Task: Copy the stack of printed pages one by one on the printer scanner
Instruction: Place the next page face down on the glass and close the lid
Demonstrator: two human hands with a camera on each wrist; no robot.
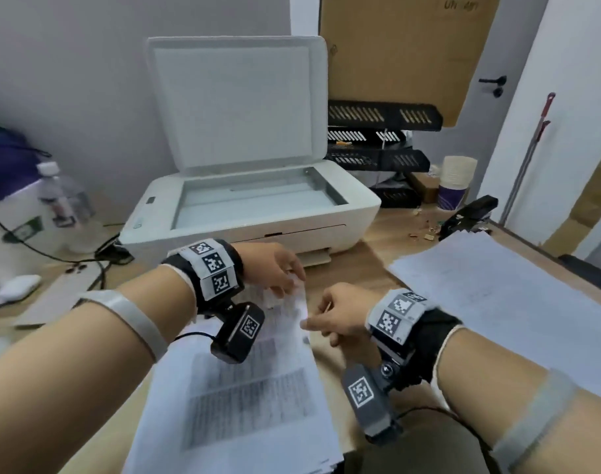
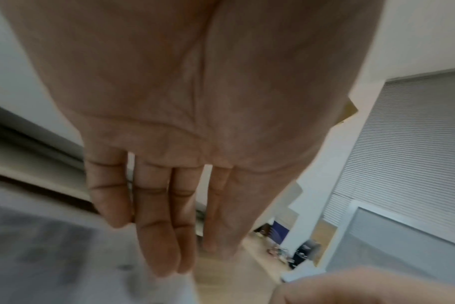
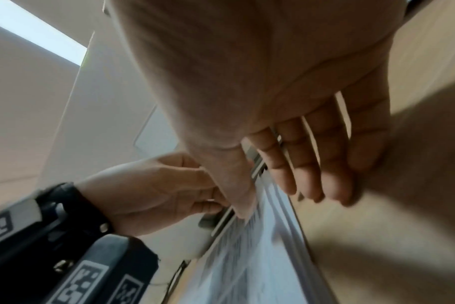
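Note:
The stack of printed pages [image 1: 251, 388] lies on the wooden desk right in front of me. My left hand [image 1: 285, 282] rests with straight fingers [image 2: 169, 265] on the far end of the top page [image 2: 52, 257], which curls up a little there. My right hand [image 1: 321, 325] is at that page's right edge, thumb tip touching the paper [image 3: 247, 257] and the other fingers [image 3: 312, 185] loosely straight over the desk. Behind the stack stands the white printer, lid [image 1: 237, 100] raised and scanner glass [image 1: 258, 200] bare. A second spread of white sheets [image 1: 497, 295] lies to the right.
A water bottle [image 1: 65, 200] and cables [image 1: 104, 254] sit left of the printer. Black file trays [image 1: 377, 138], stacked paper cups [image 1: 456, 183] and a black stapler [image 1: 470, 215] crowd the right back. A cardboard box [image 1: 405, 46] leans behind them.

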